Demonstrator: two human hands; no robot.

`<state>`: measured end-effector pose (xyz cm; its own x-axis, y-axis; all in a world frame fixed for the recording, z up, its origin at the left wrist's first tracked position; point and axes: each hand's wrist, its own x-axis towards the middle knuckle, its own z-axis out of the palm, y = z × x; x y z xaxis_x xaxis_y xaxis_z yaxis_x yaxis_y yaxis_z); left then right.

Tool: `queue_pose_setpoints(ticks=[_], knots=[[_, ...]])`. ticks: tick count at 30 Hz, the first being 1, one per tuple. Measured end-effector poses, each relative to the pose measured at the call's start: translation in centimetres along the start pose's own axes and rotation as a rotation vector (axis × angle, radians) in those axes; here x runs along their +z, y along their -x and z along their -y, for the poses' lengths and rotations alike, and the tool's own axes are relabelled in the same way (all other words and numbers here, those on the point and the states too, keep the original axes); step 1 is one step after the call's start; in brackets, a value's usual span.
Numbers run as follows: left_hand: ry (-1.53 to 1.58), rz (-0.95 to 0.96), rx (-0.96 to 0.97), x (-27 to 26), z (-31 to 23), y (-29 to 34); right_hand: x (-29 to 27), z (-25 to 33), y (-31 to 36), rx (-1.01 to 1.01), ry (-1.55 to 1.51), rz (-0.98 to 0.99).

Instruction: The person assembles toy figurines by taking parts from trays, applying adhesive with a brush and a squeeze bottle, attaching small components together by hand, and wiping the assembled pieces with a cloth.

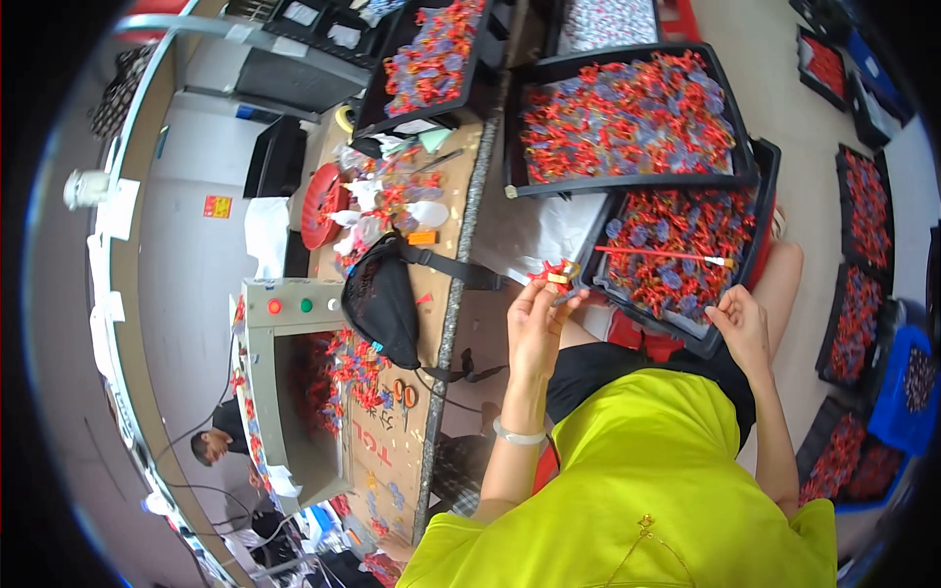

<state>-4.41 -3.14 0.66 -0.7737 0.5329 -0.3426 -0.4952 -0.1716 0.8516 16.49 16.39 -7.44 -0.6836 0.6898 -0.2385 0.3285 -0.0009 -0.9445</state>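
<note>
My left hand pinches a small red and gold plastic figure at the near left corner of a black tray. The lower black tray is full of red and purple-grey plastic pieces. Across those pieces lies a paintbrush with a red handle and pale bristles. Beside the tray's near right edge is my right hand, its thumb and fingers drawn together. Whatever it may hold is too small to make out.
A second loaded black tray overlaps the lower one's far side. Left stands a workbench with a black waist bag, orange-handled scissors and a grey machine. More trays line the right floor. Another person is beyond the machine.
</note>
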Motion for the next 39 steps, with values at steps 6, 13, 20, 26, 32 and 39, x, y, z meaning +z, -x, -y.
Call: queue_pose_setpoints(ticks=[6, 13, 20, 26, 32, 39], knots=[[0.517, 0.004, -0.050, -3.3, -3.1, -6.8, 2.4, 3.2, -2.1, -0.186, 0.258, 0.014], [0.717, -0.216, 0.585, -4.9, -9.3, -22.9, 3.0, 3.5, -3.1, -0.225, 0.305, -0.030], [0.378, -0.232, 0.520, -0.7, -4.5, -19.4, 4.5, -2.4, -9.1, -0.384, 0.718, -0.198], [-0.046, -0.107, 0.206, -1.2, 8.5, -9.2, 6.4, -4.1, -11.6, -0.499, 1.011, 0.015], [-0.603, -0.034, 0.051, -4.7, 14.1, -8.7, 4.5, -4.0, -11.7, -0.732, 1.106, 0.018], [-0.847, -0.010, 0.581, 0.5, 8.0, -12.3, -1.5, 1.1, -5.9, -0.686, 0.599, -0.150]])
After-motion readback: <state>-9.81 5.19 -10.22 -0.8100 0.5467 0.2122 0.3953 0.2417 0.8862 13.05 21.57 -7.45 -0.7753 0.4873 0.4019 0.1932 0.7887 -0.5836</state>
